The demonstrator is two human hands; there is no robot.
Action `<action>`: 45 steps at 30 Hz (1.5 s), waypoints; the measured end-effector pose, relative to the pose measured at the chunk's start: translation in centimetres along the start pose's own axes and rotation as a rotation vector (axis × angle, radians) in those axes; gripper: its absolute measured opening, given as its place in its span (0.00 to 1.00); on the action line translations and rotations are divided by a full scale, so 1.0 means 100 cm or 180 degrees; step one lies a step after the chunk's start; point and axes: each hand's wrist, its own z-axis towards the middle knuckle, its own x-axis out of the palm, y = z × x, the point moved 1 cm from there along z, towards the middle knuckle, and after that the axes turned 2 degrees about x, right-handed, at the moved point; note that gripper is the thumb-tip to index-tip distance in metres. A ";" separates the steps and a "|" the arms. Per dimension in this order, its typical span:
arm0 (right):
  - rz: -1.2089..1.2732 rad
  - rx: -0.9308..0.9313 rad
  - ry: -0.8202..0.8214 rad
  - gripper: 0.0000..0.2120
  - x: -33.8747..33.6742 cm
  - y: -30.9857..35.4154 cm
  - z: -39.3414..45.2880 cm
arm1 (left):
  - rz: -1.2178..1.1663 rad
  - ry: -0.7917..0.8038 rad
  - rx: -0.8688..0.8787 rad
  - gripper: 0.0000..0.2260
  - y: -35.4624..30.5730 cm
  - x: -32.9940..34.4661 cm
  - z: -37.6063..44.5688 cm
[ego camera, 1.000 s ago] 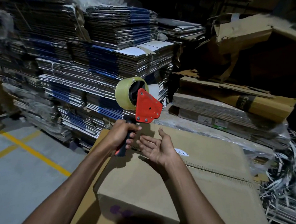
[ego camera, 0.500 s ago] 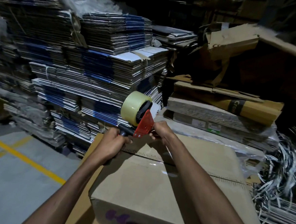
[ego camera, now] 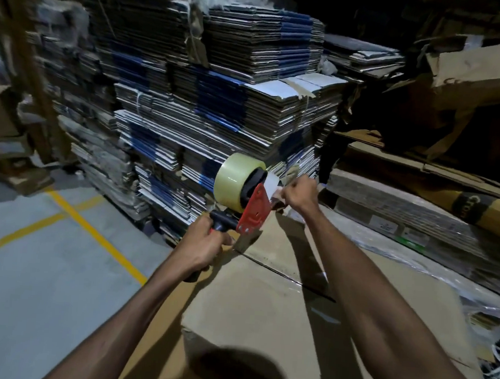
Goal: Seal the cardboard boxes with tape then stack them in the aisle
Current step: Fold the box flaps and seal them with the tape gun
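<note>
pulling tape at the box's far edge

lying at far left, a grey concrete floor (ego camera: 38, 278) crossed by yellow painted lines (ego camera: 97, 235) runs up to tall stacks of flattened brown and blue cardboard (ego camera: 234, 105). the left hand (ego camera: 206, 247) has its fingers wrapped round the black handle of a red tape dispenser (ego camera: 254, 212) carrying a clear tape roll (ego camera: 233, 180). the right hand (ego camera: 297, 191) pinches the tape end, fingers curled tight. both hover over the far edge of the closed brown cardboard box (ego camera: 264, 308).
</note>
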 end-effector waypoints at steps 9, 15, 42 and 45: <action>-0.0159 0.0142 0.0141 0.15 0.049 -0.018 0.031 | 0.0011 -0.0123 -0.0400 0.03 0.026 -0.001 0.008; -0.0119 0.0176 0.0285 0.13 0.070 -0.036 0.045 | -0.0124 -0.0162 -0.0501 0.06 0.031 0.006 0.014; 0.0070 -0.0008 0.0946 0.19 0.075 -0.045 0.021 | 0.0023 0.0129 -0.0858 0.11 0.020 0.020 0.017; -0.0240 0.0066 0.1278 0.19 0.071 -0.046 0.012 | 0.0104 0.0151 -0.0853 0.12 0.015 0.018 0.019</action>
